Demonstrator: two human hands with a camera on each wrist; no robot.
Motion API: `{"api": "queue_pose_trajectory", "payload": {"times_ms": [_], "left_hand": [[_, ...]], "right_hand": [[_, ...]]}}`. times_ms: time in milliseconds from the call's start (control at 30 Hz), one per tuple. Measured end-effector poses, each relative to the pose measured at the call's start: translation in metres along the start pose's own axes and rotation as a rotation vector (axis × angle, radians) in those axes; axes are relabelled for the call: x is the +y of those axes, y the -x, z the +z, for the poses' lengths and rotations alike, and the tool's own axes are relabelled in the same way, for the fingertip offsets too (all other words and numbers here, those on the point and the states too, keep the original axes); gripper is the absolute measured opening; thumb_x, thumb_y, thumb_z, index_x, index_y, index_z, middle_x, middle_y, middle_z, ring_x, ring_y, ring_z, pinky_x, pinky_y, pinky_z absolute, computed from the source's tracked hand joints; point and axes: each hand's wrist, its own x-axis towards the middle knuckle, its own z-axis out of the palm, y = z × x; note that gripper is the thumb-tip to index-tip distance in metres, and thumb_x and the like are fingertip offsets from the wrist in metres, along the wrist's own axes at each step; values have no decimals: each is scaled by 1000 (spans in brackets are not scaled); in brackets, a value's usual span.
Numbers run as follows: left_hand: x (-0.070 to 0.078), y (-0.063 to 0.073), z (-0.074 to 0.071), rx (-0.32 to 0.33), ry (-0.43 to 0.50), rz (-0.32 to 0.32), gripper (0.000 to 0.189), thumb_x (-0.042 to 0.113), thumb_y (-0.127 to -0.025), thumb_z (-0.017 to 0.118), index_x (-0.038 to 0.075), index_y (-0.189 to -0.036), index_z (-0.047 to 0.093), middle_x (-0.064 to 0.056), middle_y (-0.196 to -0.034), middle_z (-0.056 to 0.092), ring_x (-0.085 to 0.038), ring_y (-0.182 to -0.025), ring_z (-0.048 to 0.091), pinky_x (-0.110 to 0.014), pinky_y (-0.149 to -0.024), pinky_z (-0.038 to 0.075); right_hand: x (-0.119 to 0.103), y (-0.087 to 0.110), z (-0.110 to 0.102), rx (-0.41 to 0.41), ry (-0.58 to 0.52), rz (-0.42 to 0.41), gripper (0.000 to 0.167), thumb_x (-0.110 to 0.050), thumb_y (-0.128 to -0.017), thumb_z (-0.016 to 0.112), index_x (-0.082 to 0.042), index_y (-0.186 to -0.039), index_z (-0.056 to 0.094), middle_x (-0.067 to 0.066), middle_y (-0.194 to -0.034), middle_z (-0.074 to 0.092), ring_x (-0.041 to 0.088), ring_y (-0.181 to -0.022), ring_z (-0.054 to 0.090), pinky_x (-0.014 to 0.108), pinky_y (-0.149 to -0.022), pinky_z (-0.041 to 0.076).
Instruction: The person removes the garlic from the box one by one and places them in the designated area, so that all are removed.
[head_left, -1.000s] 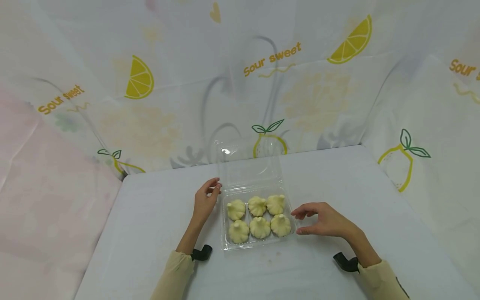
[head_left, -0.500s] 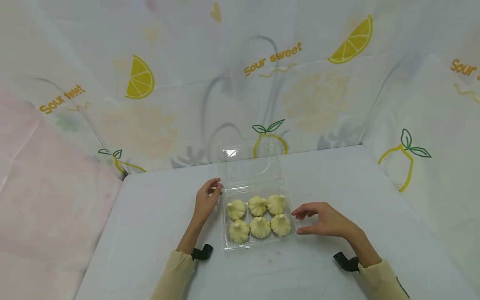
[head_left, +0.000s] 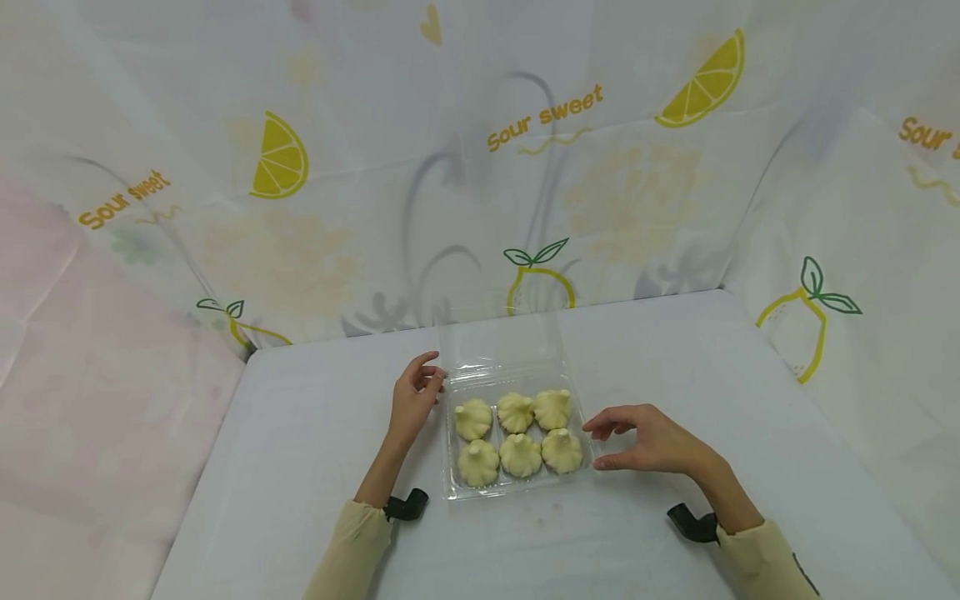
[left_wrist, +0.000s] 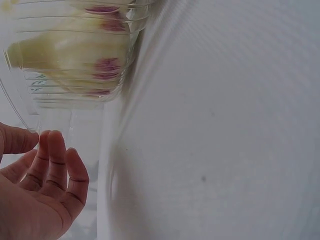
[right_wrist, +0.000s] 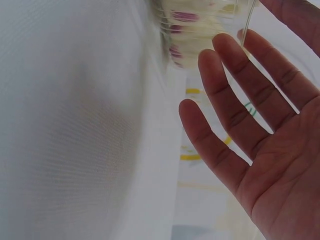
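A clear plastic clamshell box [head_left: 520,492] stands on the table, its transparent lid [head_left: 498,342] tipped back at the far side. Several pale garlic bulbs [head_left: 521,454], stems upward, sit inside in two rows. Purple marks show low on a garlic bulb [left_wrist: 75,60] in the left wrist view. My left hand [head_left: 409,406] is at the box's far left corner by the hinge, fingers loosely bent, thumb and fingertips right at the plastic edge [left_wrist: 20,115]. My right hand [head_left: 651,439] is at the right side, long fingers extended, thumb apart, fingertips by the rim [right_wrist: 246,25].
White cloth covers the table [head_left: 315,450]. A fabric backdrop [head_left: 360,225] printed with lemons rises behind and at both sides. Black bent pieces sit at the left wrist [head_left: 407,505] and the right wrist [head_left: 692,524].
The clear lid has tilted further back, and its upper edge stands lower in view. My left index finger has lifted slightly; the right hand and the garlic bulbs have stayed in place.
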Motion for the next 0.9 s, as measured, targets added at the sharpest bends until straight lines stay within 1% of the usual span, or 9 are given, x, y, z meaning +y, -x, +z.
{"api": "queue_pose_trajectory", "payload": {"times_ms": [200, 267, 467, 633, 667, 733, 800, 867, 900], "left_hand": [[-2, 0, 0, -4, 13, -5, 34, -7, -95, 54, -10, -130, 54, -27, -99, 64, -33, -77, 64, -20, -56, 48], [-1, 0, 0, -5, 15, -13, 34, -7, -95, 54, -10, -129, 55, -26, -98, 64, -31, -76, 63, -20, -56, 48], [-3, 0, -1, -2, -8, -31, 34, -6, -95, 55, -11, -128, 55, -25, -97, 65, -19, -71, 61, -20, -57, 49], [-2, 1, -1, -10, -11, -56, 32, -5, -95, 56, -12, -126, 56, -25, -96, 66, -18, -69, 59, -20, -57, 48], [-7, 0, -1, -4, -10, -54, 31, -5, -95, 56, -11, -126, 57, -24, -95, 66, -17, -69, 59, -20, -56, 48], [-18, -2, 0, 6, -11, -30, 30, -2, -95, 57, -9, -125, 59, -20, -92, 67, -14, -67, 58, -19, -55, 47], [-30, -5, 0, 19, -14, 15, 29, -1, -94, 58, -8, -122, 60, -16, -88, 68, -11, -64, 58, -20, -52, 47], [-40, -8, 0, 29, -19, 47, 28, 1, -93, 59, -6, -120, 61, -11, -84, 68, -9, -61, 56, -20, -50, 46], [-41, -9, 0, 26, -24, 55, 28, 2, -93, 59, -5, -120, 61, -10, -84, 68, -9, -61, 56, -20, -49, 45]], "right_hand": [[-1, 1, 0, 2, -4, -1, 41, -27, -81, 83, -13, -117, 69, -3, -105, 69, 18, -94, 64, 45, -85, 51], [-1, 1, 0, 1, -7, -1, 41, -27, -81, 83, -13, -117, 69, -3, -105, 70, 19, -94, 64, 45, -85, 51], [-2, 1, 1, -2, -14, -4, 42, -26, -80, 84, -13, -116, 69, -3, -104, 70, 19, -93, 65, 45, -85, 51], [1, 1, 2, -1, -5, -23, 43, -25, -79, 86, -12, -116, 69, -2, -103, 70, 20, -92, 65, 45, -83, 51], [1, 1, 3, -1, -3, -25, 43, -25, -78, 86, -12, -116, 69, -1, -102, 70, 20, -92, 65, 45, -83, 51], [2, 1, 3, -2, 3, -30, 44, -24, -78, 86, -11, -116, 68, -1, -102, 69, 21, -92, 65, 45, -83, 51], [2, 0, 3, -7, -1, -28, 44, -25, -78, 86, -12, -116, 68, -2, -102, 69, 20, -92, 65, 45, -83, 51], [2, 0, 3, -9, -4, -30, 43, -25, -79, 85, -12, -116, 68, -2, -101, 69, 19, -91, 65, 45, -83, 51], [2, 0, 2, -10, -5, -33, 43, -26, -79, 85, -13, -116, 68, -3, -101, 69, 19, -91, 65, 45, -83, 51]]}}
